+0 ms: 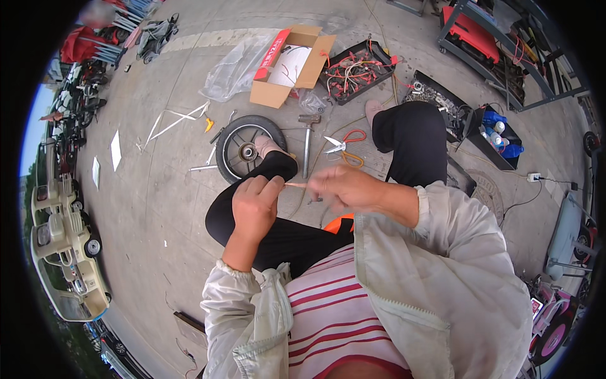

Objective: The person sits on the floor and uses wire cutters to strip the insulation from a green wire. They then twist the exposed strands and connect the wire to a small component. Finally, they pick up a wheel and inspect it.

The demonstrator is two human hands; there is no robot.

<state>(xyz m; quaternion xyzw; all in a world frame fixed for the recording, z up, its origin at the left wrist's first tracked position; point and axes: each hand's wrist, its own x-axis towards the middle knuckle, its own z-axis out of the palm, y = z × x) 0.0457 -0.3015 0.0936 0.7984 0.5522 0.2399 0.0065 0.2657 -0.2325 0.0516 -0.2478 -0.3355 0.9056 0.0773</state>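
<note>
My left hand (pixel 255 205) is closed in a pinch over my left knee. Between the two hands shows a thin, pale orange-brown sliver (pixel 295 184), too small to name; it appears to come from the left fingertips. My right hand (pixel 353 188) is just to its right, its fingers smeared by motion, so their grip is unclear. Beyond my hands, a small wheel with a black tyre (pixel 222 159) lies flat on the ground, my left foot (pixel 270 146) resting on it. A hammer (pixel 307 148) and open scissors with red and orange handles (pixel 355 136) lie to its right.
An open cardboard box (pixel 268 96), a black tray of tangled wires (pixel 344 95), a tray of metal parts (pixel 435 101) and a bin of bottles (pixel 499 142) stand ahead. A metal rack (pixel 486 76) is far right; a beige vehicle (pixel 63 240) is left.
</note>
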